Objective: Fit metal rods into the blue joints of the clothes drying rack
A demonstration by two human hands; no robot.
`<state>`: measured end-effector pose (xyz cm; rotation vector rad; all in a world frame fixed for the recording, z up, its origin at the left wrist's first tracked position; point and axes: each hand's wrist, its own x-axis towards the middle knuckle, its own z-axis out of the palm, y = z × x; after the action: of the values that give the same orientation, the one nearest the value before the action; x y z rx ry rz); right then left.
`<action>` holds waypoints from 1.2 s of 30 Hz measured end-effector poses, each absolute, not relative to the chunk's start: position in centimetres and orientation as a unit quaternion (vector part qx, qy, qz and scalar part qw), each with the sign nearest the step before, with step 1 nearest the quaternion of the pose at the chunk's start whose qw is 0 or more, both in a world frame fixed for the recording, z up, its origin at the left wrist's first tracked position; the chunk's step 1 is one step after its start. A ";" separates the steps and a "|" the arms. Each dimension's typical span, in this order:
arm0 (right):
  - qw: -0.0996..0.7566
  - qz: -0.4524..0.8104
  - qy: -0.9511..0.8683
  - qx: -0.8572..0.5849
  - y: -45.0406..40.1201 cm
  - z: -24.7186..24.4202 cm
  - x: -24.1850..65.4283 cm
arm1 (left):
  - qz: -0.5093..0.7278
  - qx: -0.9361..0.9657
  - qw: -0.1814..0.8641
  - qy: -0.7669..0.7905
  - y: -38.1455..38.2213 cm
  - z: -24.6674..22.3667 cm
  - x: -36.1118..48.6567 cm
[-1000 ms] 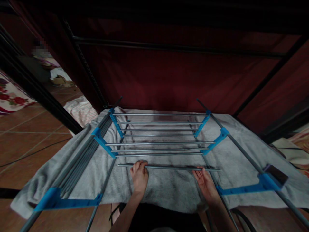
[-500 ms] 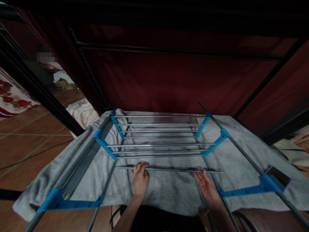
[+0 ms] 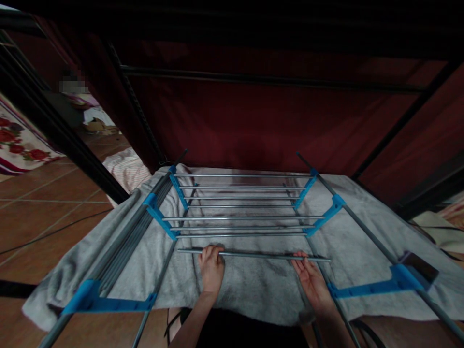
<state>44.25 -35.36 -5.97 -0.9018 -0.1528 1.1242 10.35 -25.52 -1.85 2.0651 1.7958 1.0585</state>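
Note:
Both hands hold one loose grey metal rod [image 3: 253,254] level in front of me. My left hand [image 3: 211,268] wraps over it from above, left of its middle. My right hand [image 3: 307,276] grips it near the right end, palm turned partly up. The rod lies between the side poles of a rack frame with blue plastic brackets [image 3: 328,215]. Beyond it, several crossbars [image 3: 242,218] span the far brackets. The near left bracket [image 3: 108,302] and near right bracket [image 3: 377,284] have no crossbar between them.
A grey blanket [image 3: 261,290] lies under the frame. Several spare rods [image 3: 125,258] rest along the left side. A dark flat phone-like object [image 3: 420,267] sits by the near right bracket. Dark red panels [image 3: 246,121] stand behind, tiled floor [image 3: 47,217] at left.
The view has shifted very slightly. Both hands keep their grip, and the rod stays in almost the same place.

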 end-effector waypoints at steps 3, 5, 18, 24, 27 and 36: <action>0.748 0.514 -0.067 -0.414 -35.3 -5.7 44.2 | 0.357 0.699 0.107 0.610 -25.5 -1.8 10.4; 0.744 0.516 -0.066 -0.420 -35.3 -5.4 44.1 | 0.355 0.698 0.106 0.613 -25.5 -1.7 10.4; 0.764 0.495 -0.039 -0.412 -35.1 -5.1 43.7 | 0.342 0.711 0.081 0.609 -25.8 -1.5 10.6; 0.763 0.500 -0.041 -0.407 -35.0 -5.3 43.9 | 0.343 0.709 0.089 0.610 -25.8 -1.6 10.6; 0.761 0.503 -0.049 -0.408 -35.1 -5.4 43.9 | 0.335 0.704 0.088 0.620 -25.7 -1.6 10.6; 0.759 0.488 -0.066 -0.426 -35.2 -5.8 44.1 | 0.329 0.693 0.067 0.637 -25.9 -1.3 10.7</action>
<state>44.07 -35.15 -5.79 -0.9278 -0.1434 1.0632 10.66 -25.88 -1.26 2.0901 1.9212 0.9926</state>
